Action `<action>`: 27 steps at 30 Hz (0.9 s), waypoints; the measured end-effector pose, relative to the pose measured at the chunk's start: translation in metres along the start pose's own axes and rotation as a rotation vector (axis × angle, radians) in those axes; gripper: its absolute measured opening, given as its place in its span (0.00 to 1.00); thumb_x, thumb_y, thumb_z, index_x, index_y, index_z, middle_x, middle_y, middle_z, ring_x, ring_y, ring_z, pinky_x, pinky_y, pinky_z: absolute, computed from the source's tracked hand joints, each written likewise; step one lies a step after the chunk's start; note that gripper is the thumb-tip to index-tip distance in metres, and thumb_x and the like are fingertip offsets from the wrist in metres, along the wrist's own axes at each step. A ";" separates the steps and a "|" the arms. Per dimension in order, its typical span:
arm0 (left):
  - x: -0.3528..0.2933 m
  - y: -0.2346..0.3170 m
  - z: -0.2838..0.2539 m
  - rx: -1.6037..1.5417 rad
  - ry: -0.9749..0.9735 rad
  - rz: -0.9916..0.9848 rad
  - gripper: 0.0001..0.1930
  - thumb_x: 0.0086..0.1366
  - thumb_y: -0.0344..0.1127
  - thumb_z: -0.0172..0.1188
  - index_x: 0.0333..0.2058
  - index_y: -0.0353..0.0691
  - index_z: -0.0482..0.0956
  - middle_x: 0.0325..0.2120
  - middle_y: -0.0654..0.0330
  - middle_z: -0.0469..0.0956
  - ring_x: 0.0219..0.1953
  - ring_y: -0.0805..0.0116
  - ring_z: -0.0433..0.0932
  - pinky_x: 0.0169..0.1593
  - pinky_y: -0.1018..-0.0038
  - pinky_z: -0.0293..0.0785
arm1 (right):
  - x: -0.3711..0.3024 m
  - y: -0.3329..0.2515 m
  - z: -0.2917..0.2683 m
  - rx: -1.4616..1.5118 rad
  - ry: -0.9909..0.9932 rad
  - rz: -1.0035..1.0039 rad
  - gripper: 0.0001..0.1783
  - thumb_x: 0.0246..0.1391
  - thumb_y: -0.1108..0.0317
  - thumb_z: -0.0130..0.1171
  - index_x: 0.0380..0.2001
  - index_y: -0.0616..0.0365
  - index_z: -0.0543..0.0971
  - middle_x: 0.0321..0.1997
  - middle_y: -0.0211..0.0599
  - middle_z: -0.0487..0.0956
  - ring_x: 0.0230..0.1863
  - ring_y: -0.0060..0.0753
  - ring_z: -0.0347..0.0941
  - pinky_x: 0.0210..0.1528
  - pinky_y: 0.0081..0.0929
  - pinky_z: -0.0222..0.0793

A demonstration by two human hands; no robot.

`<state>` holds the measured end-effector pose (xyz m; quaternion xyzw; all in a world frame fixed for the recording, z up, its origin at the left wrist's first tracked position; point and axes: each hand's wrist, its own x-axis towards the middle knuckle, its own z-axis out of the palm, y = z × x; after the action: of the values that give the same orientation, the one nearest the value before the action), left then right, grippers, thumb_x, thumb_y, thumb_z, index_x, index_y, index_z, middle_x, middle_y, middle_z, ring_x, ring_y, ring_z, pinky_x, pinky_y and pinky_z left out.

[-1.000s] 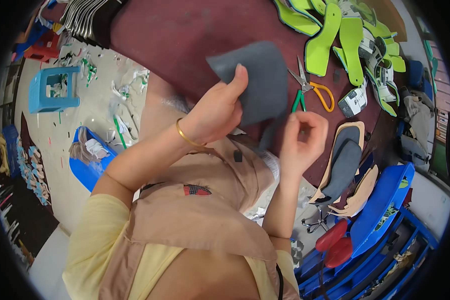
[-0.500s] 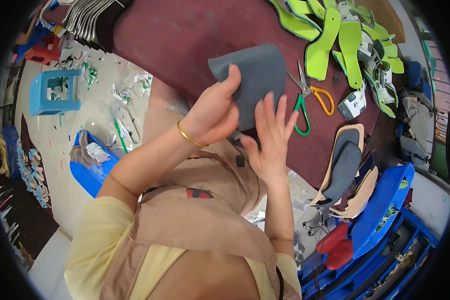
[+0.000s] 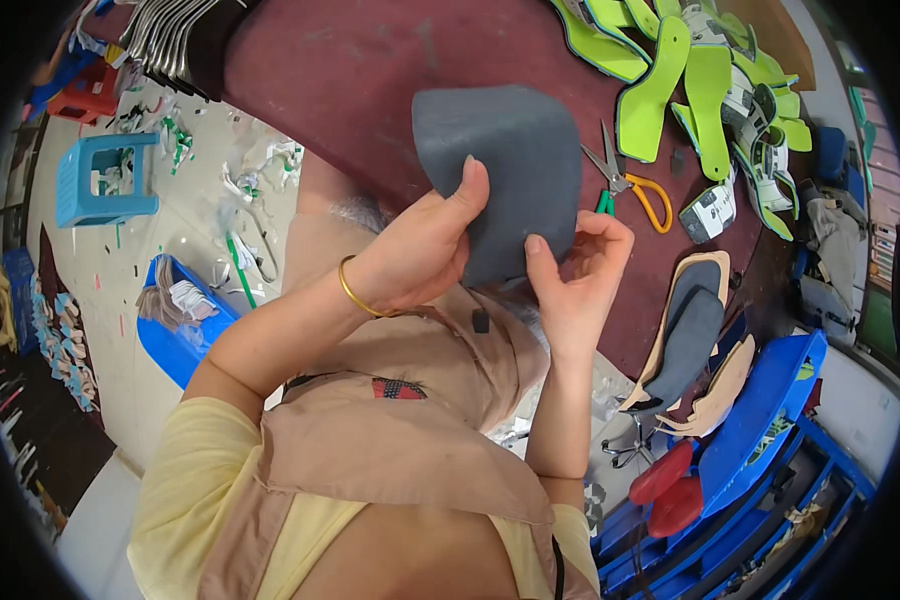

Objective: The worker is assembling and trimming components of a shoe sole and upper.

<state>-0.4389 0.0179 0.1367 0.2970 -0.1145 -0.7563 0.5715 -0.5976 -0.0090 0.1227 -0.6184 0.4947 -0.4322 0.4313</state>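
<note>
1. I see a smooth, dark-grey flexible sheet (image 3: pixel 510 165), curled at its upper left, held over the edge of a maroon tabletop (image 3: pixel 320 80).
2. The left hand (image 3: pixel 417 247) clamps it under the thumb; the right hand (image 3: pixel 582 275) pinches its lower right corner.
3. Steel scissors with orange and green handles (image 3: pixel 619 184) lie near lime-green, sole-shaped pieces (image 3: pixel 650 100); a light-blue plastic stool (image 3: pixel 71 185) stands on the pale, scrap-strewn floor (image 3: pixel 95 300).

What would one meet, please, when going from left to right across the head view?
Light blue stool → blue scrap tray → left hand → dark grey sheet → right hand → scissors → grey sole-shaped piece → long blue tray.
</note>
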 end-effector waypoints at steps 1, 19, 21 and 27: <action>0.000 -0.003 -0.004 -0.008 0.002 -0.010 0.32 0.69 0.56 0.36 0.59 0.34 0.57 0.56 0.55 0.65 0.57 0.65 0.66 0.60 0.66 0.65 | 0.001 -0.002 0.000 -0.040 -0.011 0.006 0.23 0.42 0.83 0.59 0.43 0.58 0.65 0.41 0.35 0.68 0.40 0.25 0.66 0.45 0.23 0.64; 0.019 0.012 -0.052 -0.047 0.152 0.013 0.21 0.70 0.45 0.45 0.53 0.36 0.65 0.49 0.59 0.72 0.49 0.68 0.73 0.52 0.69 0.71 | -0.039 0.020 -0.038 0.226 -0.321 0.653 0.09 0.56 0.68 0.58 0.36 0.62 0.76 0.23 0.28 0.77 0.20 0.13 0.71 0.15 0.13 0.56; 0.034 0.025 -0.066 0.033 0.193 0.044 0.20 0.69 0.46 0.46 0.51 0.36 0.67 0.46 0.61 0.74 0.47 0.70 0.74 0.50 0.70 0.72 | -0.043 0.028 -0.050 0.121 -0.377 0.654 0.10 0.56 0.66 0.58 0.35 0.62 0.77 0.22 0.30 0.77 0.21 0.14 0.71 0.17 0.16 0.58; 0.068 0.059 -0.108 0.214 0.252 0.096 0.17 0.69 0.43 0.48 0.50 0.38 0.68 0.42 0.62 0.76 0.43 0.72 0.75 0.48 0.73 0.72 | -0.053 0.054 -0.143 -0.882 -0.547 0.124 0.07 0.49 0.73 0.58 0.33 0.63 0.77 0.25 0.43 0.76 0.28 0.40 0.75 0.31 0.32 0.69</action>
<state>-0.3406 -0.0460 0.0593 0.4429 -0.1361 -0.6683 0.5820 -0.7549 0.0210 0.1018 -0.8011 0.5347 0.0208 0.2681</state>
